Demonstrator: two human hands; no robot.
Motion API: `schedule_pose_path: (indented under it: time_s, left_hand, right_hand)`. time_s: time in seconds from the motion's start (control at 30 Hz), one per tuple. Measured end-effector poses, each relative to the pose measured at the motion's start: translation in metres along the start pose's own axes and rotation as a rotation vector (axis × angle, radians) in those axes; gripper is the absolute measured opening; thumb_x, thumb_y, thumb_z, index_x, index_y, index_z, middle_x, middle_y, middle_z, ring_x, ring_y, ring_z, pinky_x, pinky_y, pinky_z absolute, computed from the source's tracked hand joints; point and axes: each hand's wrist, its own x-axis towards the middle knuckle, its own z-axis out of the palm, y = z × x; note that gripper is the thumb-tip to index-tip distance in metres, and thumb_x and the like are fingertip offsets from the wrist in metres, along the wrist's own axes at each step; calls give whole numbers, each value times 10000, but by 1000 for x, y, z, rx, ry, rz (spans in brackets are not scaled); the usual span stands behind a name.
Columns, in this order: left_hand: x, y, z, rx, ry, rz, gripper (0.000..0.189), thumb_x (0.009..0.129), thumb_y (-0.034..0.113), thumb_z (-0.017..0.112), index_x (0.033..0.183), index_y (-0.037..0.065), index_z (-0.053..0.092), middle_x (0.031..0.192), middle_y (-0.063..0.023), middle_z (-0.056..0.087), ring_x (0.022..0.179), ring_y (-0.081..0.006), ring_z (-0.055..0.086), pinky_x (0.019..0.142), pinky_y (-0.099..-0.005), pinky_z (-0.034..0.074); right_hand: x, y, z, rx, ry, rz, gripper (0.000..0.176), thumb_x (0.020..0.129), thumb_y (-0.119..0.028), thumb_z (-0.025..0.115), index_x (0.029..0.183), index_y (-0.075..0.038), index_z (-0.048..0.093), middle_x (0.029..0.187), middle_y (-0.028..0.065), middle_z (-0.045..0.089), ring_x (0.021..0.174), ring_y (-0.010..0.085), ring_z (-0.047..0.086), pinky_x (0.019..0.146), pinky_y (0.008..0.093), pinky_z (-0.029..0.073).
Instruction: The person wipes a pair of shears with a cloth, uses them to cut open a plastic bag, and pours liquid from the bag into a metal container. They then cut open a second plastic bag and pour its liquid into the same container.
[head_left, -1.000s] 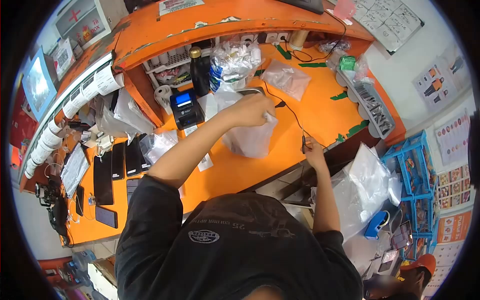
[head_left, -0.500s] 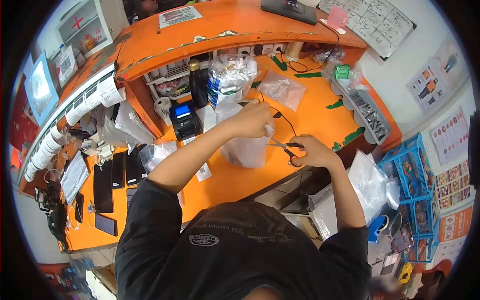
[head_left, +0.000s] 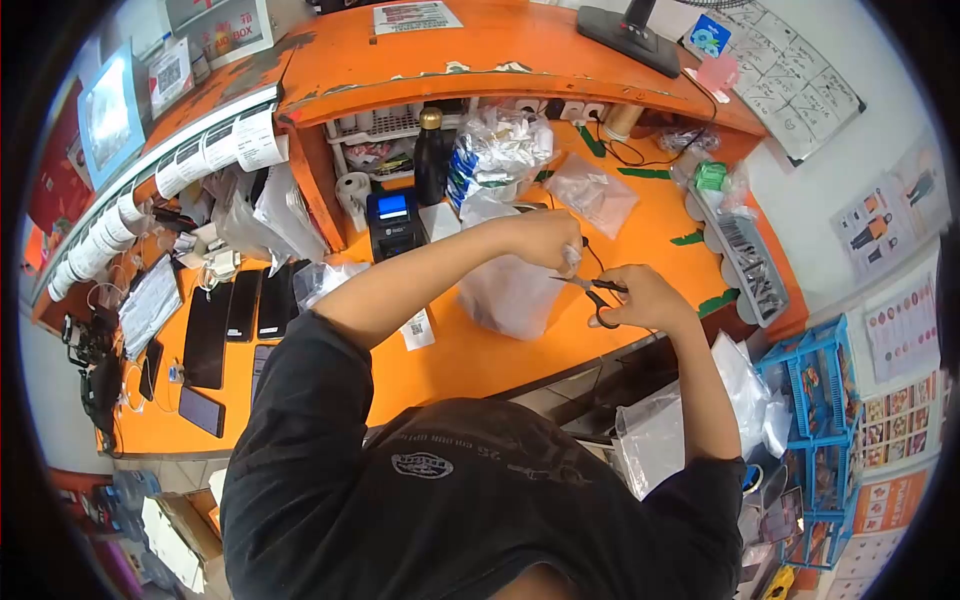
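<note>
My left hand [head_left: 550, 241] is closed on the gathered top of a translucent white plastic bag [head_left: 508, 300], which rests on the orange counter [head_left: 440, 360]. In my right hand [head_left: 645, 298] is a pair of scissors [head_left: 598, 296] with dark handles. The blades point left and reach the bunched plastic just below my left fist. To the left of the bag stands a small black printer [head_left: 393, 228] with a lit blue screen. Beyond it are a dark bottle [head_left: 430, 160] with a gold cap and a clear bag of packets [head_left: 500, 155].
Several phones and tablets [head_left: 207, 338] lie on the counter's left side. A flat clear plastic bag [head_left: 592, 192] lies beyond my hands. At the right are a grey cutlery tray [head_left: 745, 255] and blue stacked baskets [head_left: 815, 400]. The raised orange shelf [head_left: 520, 85] runs along the back.
The camera view has shifted, so the counter appears further left-tilted and lower right. The scissor blades are now closer together and nearer the bunched plastic; both hands keep their holds.
</note>
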Motion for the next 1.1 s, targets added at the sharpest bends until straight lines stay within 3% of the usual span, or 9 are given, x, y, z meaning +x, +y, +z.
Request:
schedule_pose_path:
  time_s: [0.07,0.37,0.43,0.67,0.87,0.93,0.97,1.03,1.1]
  left_hand:
    - [1,0,2,-9,-5,-4,127,636,46,649,750,-7,666,731,-125,656,657,-214,625,611,-305,469]
    - [2,-1,-4,-26,-24,2,112,640,31,661,746,-4,671,711,-110,655,646,-192,622,603,-294,471]
    - [3,-2,-4,-27,-28,3,109,641,33,664,744,-1,672,707,-105,654,645,-189,620,606,-293,471]
    - [3,-6,5,-220,-51,107,108,649,66,695,753,39,687,719,-85,647,674,-177,603,615,-289,452]
    - [-6,12,-10,-236,-41,180,102,651,78,697,750,54,689,693,-50,622,696,-163,546,625,-284,429]
    - [-7,18,-14,-306,-59,193,99,650,81,698,746,56,688,693,-41,619,703,-154,531,629,-282,425]
    - [-7,22,-15,-281,-31,204,98,652,88,699,746,62,690,703,-38,622,705,-146,526,634,-281,424]
    - [-7,33,-20,-255,-9,213,97,654,95,699,747,67,692,713,-34,625,707,-138,521,639,-281,423]
    - [-5,48,-26,-254,17,269,80,669,99,695,743,69,693,727,-28,634,701,-138,517,646,-277,421]
  right_hand:
    - [0,0,-1,-20,4,18,427,546,-296,769,676,31,528,559,147,505,530,271,495,526,366,381]
    - [7,9,2,85,5,6,346,571,-217,772,654,21,535,451,64,380,429,175,336,444,336,277]
    - [6,3,-4,14,1,17,267,589,-150,771,707,5,588,489,-5,338,456,102,304,448,278,262]
    - [17,-5,-2,35,-42,-13,273,575,-144,774,727,9,606,478,18,325,449,116,293,439,301,259]
    - [37,-23,11,86,-25,-30,233,617,-136,714,754,19,605,550,77,519,473,165,491,487,309,389]
    - [48,-25,26,571,31,-126,224,646,-113,684,811,22,614,674,100,608,558,158,577,557,296,468]
    - [55,-24,32,575,33,-126,224,646,-113,684,811,22,614,674,100,608,558,158,577,557,296,468]
    - [70,-21,41,644,105,-403,241,683,-121,678,881,3,618,763,89,638,602,140,604,591,289,503]
    - [80,-25,44,497,136,-350,279,690,-131,684,927,-7,603,814,85,635,651,155,608,623,292,501]
